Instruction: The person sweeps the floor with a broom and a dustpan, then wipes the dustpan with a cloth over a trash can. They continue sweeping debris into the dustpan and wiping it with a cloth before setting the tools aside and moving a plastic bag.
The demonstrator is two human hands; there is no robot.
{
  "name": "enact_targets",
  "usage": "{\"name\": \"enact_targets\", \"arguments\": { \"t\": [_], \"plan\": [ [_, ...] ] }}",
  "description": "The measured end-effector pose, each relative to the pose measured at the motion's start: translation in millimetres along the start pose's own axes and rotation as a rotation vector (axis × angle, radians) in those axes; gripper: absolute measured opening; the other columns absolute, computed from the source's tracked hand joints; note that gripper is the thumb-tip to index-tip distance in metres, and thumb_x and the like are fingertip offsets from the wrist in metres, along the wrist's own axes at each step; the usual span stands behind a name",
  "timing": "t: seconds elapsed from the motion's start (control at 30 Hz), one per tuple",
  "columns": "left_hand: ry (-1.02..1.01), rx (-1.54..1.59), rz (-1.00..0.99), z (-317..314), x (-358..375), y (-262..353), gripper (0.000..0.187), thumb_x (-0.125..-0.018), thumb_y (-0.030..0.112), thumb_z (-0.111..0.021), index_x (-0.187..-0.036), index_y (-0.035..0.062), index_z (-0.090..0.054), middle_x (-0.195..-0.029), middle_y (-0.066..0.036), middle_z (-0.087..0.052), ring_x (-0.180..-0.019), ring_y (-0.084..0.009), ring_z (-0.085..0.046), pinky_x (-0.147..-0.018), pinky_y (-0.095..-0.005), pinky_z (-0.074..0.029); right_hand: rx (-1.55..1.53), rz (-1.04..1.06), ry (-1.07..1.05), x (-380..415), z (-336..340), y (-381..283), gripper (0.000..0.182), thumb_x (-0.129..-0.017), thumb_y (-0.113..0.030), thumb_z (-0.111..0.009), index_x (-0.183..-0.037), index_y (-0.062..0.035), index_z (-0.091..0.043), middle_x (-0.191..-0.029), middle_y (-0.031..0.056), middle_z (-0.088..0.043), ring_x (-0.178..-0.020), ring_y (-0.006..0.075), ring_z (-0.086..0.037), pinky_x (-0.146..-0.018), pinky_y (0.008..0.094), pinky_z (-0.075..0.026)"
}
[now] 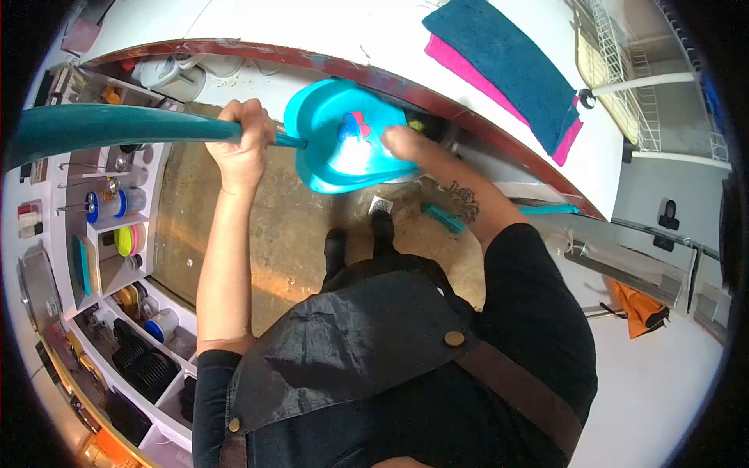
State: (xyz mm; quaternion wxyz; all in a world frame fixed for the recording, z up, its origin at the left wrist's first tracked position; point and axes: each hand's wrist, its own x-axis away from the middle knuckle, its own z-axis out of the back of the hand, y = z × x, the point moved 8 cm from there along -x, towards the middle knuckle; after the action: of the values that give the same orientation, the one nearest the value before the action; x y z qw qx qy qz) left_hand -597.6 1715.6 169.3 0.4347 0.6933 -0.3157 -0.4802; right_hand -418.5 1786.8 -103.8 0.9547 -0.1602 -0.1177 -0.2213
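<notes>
My left hand [244, 140] is wrapped around the long teal handle of a dustpan. That handle [133, 123] runs from the left edge of the view to the rim of the wide turquoise pan [312, 160]. A blue, pink and white sticker or picture [355, 132] shows inside the pan. At the pan's right side is my right hand [407, 146], its fingers curled and slightly blurred. What those fingers hold, if anything, is hidden. Below the right forearm, a teal brush head [443, 217] lies on the floor.
White shelving [148, 277] with jars, dishes and black items lines the left. A white table [312, 23] with a worn red edge runs ahead, bearing blue and pink towels [503, 70]. A wire rack [616, 78] stands right. An orange cloth-like item [638, 308] is at lower right.
</notes>
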Motion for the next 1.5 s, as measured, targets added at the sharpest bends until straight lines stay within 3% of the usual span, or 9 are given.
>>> {"name": "enact_targets", "arguments": {
  "t": [0.1, 0.27, 0.33, 0.4, 0.5, 1.0, 1.23, 1.47, 1.5],
  "plan": [
    [0.024, -0.035, -0.023, -4, -1, 3, 0.030, -0.083, 0.009, -0.046, -0.057, 0.0078, -0.030, -0.046, 0.000, -0.033, -0.039, -0.0084, -0.032, -0.037, -0.0233, -0.028, -0.610, -0.004, 0.181, -30, -10, -27, 0.013, -0.066, -0.009, -0.050, -0.076, -0.0053, -0.057, -0.080, 0.0129, -0.055, -0.079, 0.0272, -0.053, -0.068, 0.0347, -0.043],
    [0.032, -0.105, 0.054, 10, 2, -3, 0.030, -0.084, 0.012, -0.045, -0.058, 0.0077, -0.030, -0.047, -0.001, -0.031, -0.039, -0.0089, -0.028, -0.038, -0.0241, -0.027, -0.083, 0.353, 0.323, -16, 14, -55, 0.013, -0.069, -0.014, -0.047, -0.076, -0.0063, -0.055, -0.087, 0.0089, -0.052, -0.087, 0.0248, -0.051, -0.075, 0.0352, -0.043],
    [0.090, -0.039, 0.118, 11, 2, -7, 0.028, -0.082, 0.009, -0.048, -0.057, 0.0061, -0.036, -0.047, 0.000, -0.040, -0.040, -0.0074, -0.037, -0.037, -0.0224, -0.030, -0.434, 0.207, 0.395, -27, 20, -3, 0.015, -0.071, -0.017, -0.046, -0.076, -0.0063, -0.055, -0.087, 0.0106, -0.052, -0.086, 0.0255, -0.051, -0.074, 0.0365, -0.042],
    [0.081, -0.059, 0.097, 4, 1, -4, 0.027, -0.082, 0.009, -0.049, -0.057, 0.0058, -0.037, -0.047, 0.000, -0.040, -0.040, -0.0072, -0.037, -0.037, -0.0221, -0.030, -0.602, -0.580, 0.380, -21, 42, 62, 0.015, -0.072, -0.017, -0.045, -0.074, -0.0065, -0.055, -0.086, 0.0111, -0.052, -0.085, 0.0266, -0.050, -0.071, 0.0373, -0.041],
    [0.058, -0.058, 0.084, 2, -2, -2, 0.028, -0.082, 0.010, -0.049, -0.057, 0.0056, -0.037, -0.047, -0.001, -0.041, -0.040, -0.0069, -0.037, -0.038, -0.0216, -0.030, -0.056, -0.008, 0.559, -77, 57, -17, 0.015, -0.071, -0.016, -0.045, -0.075, -0.0072, -0.056, -0.085, 0.0109, -0.052, -0.086, 0.0265, -0.050, -0.071, 0.0369, -0.039],
    [0.050, -0.180, -0.084, -6, 12, 9, 0.030, -0.084, 0.017, -0.047, -0.060, 0.0075, -0.032, -0.045, -0.002, -0.035, -0.039, -0.0094, -0.033, -0.039, -0.0240, -0.030, -0.162, -0.421, 0.924, -8, 77, 57, 0.007, -0.069, -0.013, -0.049, -0.071, -0.0071, -0.053, -0.084, 0.0103, -0.053, -0.074, 0.0269, -0.052, -0.067, 0.0395, -0.040],
    [0.063, -0.137, -0.013, 4, 15, 1, 0.029, -0.083, 0.016, -0.049, -0.059, 0.0066, -0.036, -0.048, -0.001, -0.042, -0.043, -0.0067, -0.039, -0.040, -0.0214, -0.033, 0.057, -0.257, 0.205, 42, -9, 6, 0.006, -0.065, -0.011, -0.048, -0.065, -0.0092, -0.054, -0.070, 0.0059, -0.053, -0.067, 0.0225, -0.053, -0.058, 0.0392, -0.040],
    [0.067, -0.111, -0.013, 1, 19, 3, 0.030, -0.083, 0.018, -0.050, -0.058, 0.0070, -0.036, -0.048, 0.000, -0.042, -0.043, -0.0067, -0.040, -0.040, -0.0215, -0.033, -0.005, -0.351, 0.992, 6, 57, 67, 0.013, -0.070, -0.017, -0.050, -0.063, -0.0052, -0.053, -0.062, 0.0153, -0.053, -0.058, 0.0297, -0.052, -0.054, 0.0403, -0.040],
    [0.078, -0.132, -0.029, 0, 19, 5, 0.030, -0.083, 0.018, -0.050, -0.058, 0.0070, -0.036, -0.048, 0.000, -0.042, -0.043, -0.0068, -0.039, -0.040, -0.0217, -0.033, -0.318, -0.465, 0.613, 3, 46, 63, 0.014, -0.068, -0.017, -0.051, -0.064, -0.0032, -0.052, -0.062, 0.0152, -0.051, -0.058, 0.0302, -0.051, -0.054, 0.0411, -0.040]
  ]
}}
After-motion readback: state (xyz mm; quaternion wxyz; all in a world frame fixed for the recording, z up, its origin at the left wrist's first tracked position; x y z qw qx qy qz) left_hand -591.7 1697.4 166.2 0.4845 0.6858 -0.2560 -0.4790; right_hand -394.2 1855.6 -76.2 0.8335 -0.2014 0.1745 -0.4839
